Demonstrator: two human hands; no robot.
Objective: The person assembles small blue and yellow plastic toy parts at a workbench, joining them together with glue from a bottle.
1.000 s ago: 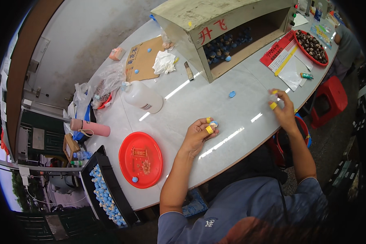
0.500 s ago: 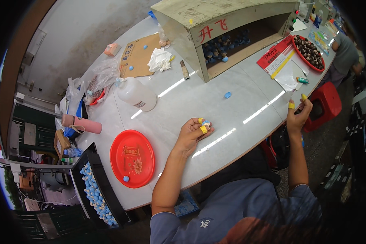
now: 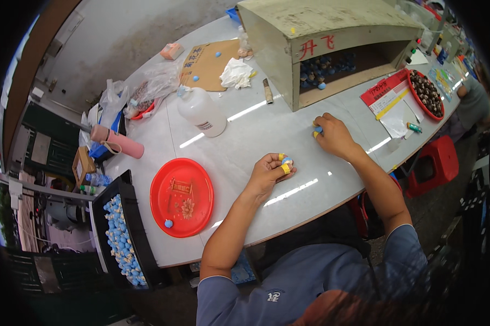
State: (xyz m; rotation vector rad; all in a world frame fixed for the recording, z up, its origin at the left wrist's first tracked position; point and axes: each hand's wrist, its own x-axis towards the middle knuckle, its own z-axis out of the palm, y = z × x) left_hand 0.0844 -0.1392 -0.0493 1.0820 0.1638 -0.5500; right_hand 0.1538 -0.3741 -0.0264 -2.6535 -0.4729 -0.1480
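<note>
My left hand [image 3: 269, 173] is closed over the worktop, pinching a small round blue-and-white piece [image 3: 287, 161] between yellow-wrapped fingertips. Farther away and to the right, my right hand [image 3: 335, 136] reaches over the table with its fingers curled down on a small blue piece [image 3: 318, 130]. The fingers cover much of that piece, and whether it has left the tabletop I cannot tell. To the left of my left hand lies a red oval tray [image 3: 208, 204], with one small blue ball [image 3: 169, 223] near its front edge.
A black bin [image 3: 141, 233] of blue-and-white pieces stands at the left. Behind are a white bottle [image 3: 204, 114], a pink flask [image 3: 126, 145] and flattened cardboard [image 3: 204, 68]. A metal housing [image 3: 277, 70] holds blue pieces; a red bowl [image 3: 439, 111] of dark pieces is far right.
My right hand has come in from the table's right edge to the blue piece on the tabletop. My left hand still pinches its piece. The view has shifted slightly.
</note>
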